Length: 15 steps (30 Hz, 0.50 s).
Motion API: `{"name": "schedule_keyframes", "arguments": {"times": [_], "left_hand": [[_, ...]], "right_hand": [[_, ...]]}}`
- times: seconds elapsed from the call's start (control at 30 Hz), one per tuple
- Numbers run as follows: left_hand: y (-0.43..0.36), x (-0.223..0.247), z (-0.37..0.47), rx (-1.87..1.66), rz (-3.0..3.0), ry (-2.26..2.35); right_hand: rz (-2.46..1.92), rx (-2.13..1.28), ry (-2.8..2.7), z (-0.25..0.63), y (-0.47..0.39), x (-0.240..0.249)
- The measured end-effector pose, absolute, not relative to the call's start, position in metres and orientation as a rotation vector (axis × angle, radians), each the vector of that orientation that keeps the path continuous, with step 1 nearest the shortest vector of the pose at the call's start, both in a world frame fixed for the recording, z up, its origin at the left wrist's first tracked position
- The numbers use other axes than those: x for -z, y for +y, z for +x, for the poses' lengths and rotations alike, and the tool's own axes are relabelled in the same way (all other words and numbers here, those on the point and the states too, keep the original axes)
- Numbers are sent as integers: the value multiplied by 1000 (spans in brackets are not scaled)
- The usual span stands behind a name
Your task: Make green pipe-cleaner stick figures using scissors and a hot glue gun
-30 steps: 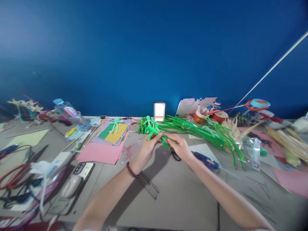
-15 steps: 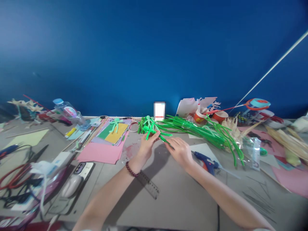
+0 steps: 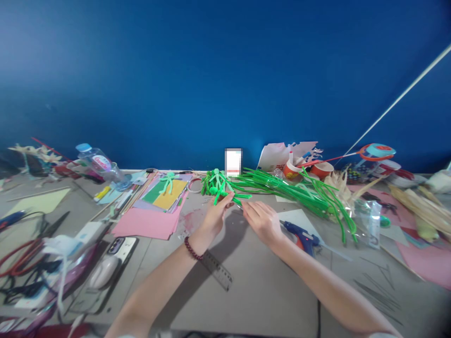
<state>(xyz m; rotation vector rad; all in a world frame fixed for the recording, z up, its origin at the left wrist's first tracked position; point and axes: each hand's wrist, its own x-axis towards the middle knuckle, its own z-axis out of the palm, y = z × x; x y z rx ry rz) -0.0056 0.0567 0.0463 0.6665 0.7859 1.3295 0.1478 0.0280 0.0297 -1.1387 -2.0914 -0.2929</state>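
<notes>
Close to the middle of the desk, my left hand pinches a bent green pipe cleaner, whose loose ends stick up past the fingers. My right hand is closed on the same green strand just to the right, fingertips pressed together, and its grip is partly hidden by the fingers. Right behind my hands stand small green pipe-cleaner figures, overlapping the held piece, so its full shape is hard to make out. A large bundle of green pipe cleaners lies beyond my right hand.
A blue glue gun rests beside my right forearm. The clear ruler lies near my left wrist. Pink paper with a pale green figure above it is on the left, near a phone and a plastic bottle.
My right hand has turned slightly, and the strand between my hands now lies flatter than its earlier downward slant. My left hand stays nearly in place.
</notes>
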Motion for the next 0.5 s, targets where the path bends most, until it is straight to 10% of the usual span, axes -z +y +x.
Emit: {"name": "schedule_keyframes", "arguments": {"times": [0.5], "left_hand": [[75, -39, -17, -1363, 990, 865]], "right_hand": [[-1250, -804, -1373, 145, 42, -26]]}}
